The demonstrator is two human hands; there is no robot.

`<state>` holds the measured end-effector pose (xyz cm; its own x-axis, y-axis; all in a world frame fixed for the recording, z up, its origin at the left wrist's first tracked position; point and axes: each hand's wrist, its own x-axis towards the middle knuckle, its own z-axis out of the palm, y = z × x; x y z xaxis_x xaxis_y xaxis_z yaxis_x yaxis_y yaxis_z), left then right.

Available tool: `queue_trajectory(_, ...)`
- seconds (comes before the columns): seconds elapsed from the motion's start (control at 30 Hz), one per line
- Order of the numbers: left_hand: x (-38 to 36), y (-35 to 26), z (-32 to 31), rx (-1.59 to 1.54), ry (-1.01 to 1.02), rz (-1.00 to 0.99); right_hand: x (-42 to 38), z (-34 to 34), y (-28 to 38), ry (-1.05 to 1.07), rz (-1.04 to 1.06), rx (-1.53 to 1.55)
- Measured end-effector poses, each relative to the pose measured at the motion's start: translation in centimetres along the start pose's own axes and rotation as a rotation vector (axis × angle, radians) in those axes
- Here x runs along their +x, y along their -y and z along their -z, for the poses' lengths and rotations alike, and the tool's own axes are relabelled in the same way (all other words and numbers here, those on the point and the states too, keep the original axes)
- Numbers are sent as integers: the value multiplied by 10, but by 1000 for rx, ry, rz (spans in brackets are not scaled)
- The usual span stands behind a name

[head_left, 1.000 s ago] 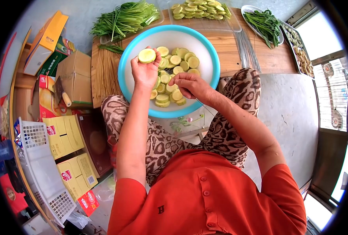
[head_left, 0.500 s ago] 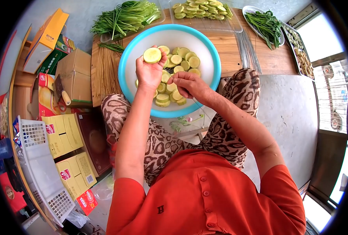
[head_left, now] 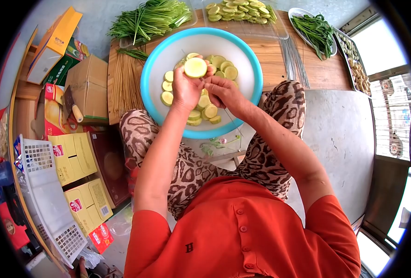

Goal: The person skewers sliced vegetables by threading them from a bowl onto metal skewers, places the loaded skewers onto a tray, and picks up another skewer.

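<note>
Zucchini slice [head_left: 196, 67] sits pinched in the left hand [head_left: 185, 88], held flat side up over the blue-rimmed bowl [head_left: 150, 65] of cut rounds [head_left: 209, 111]. Beside it the right hand [head_left: 224, 92] is closed narrow on a thin skewer [head_left: 232, 121], its tip near the slice's edge. Doing this well likely means keeping the round steady between thumb and fingers, aiming the point through the middle of the rim, and pushing straight so it does not split. A bundle of bamboo sticks [head_left: 124, 85] lies on the wooden desk [head_left: 316, 69] near green chives [head_left: 145, 21].
</note>
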<state>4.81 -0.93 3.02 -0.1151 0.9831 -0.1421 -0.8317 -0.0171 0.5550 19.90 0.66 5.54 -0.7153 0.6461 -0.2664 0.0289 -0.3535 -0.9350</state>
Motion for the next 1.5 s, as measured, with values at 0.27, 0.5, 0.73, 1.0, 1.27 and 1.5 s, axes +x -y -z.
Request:
queue_trajectory(0.27, -2, -5, -8, 126, 11, -53, 10, 4, -3, -20, 60, 25)
queue_trajectory(0.5, 10, -17, 20, 663, -293, -109, 8, 25, 6, -137, 72, 171)
queue_trajectory(0.73, 19, -5, 43, 1565, -118, -244, 0, 40, 5, -171, 79, 156)
queue_trajectory(1.0, -3, 11, 37, 1960, 181, -125, -9, 44, 9, -202, 132, 87)
queue_trajectory(1.27, -19, 11, 31, 2156, 317, -138, -15, 45, 13, -197, 103, 43)
queue_trajectory(1.5, -12, 4, 32, 2053, 99, -231, -16, 47, 10, -194, 93, 2)
